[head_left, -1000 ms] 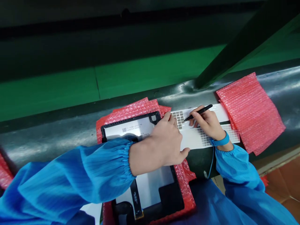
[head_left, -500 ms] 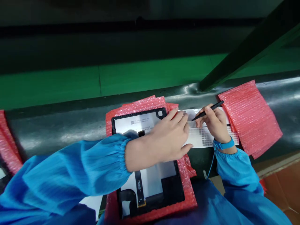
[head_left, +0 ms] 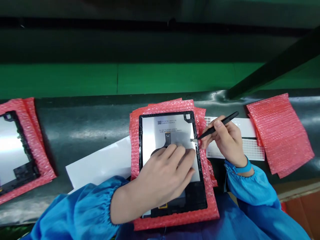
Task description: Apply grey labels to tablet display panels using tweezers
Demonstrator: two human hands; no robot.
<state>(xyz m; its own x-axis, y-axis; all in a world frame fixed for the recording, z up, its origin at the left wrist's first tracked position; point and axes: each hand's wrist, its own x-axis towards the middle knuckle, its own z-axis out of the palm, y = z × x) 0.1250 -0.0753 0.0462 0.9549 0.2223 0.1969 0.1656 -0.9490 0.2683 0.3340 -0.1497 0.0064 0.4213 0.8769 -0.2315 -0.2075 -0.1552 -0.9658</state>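
A black-framed panel [head_left: 150,135] lies silver side up on red bubble wrap [head_left: 210,207], squarely in front of a person in blue sleeves, a code square and lines of small print showing near its far edge. A small tab [head_left: 193,140] sits at the panel's right side, the tip of a black pointed tool [head_left: 219,124] right by it. The right hand [head_left: 228,140] grasps the tool between thumb and fingers, its shaft tilted up and away to the right, a blue band [head_left: 240,168] around the wrist

The left hand [head_left: 162,176] reaches over the middle of the panel, fingers bent and pointing toward the right side; whether they pinch anything underneath cannot be told. A dark cable [head_left: 167,137] shows just beyond the knuckles, and a black section fills the near right corner of the panel

To the right, white sheets with small grids [head_left: 253,149] extend from beside the wrap and pass partly behind the right hand, their far ends meeting a red wrap stack [head_left: 282,133]. To the left, a plain white sheet [head_left: 100,163] reaches the edge of the wrap under the panel. At far left, a second panel [head_left: 12,150], cut off by the view, lies on red wrap of its own. All rest on a glossy dark bench [head_left: 82,123], with a green board [head_left: 175,78] and a slanting post [head_left: 270,68] behind
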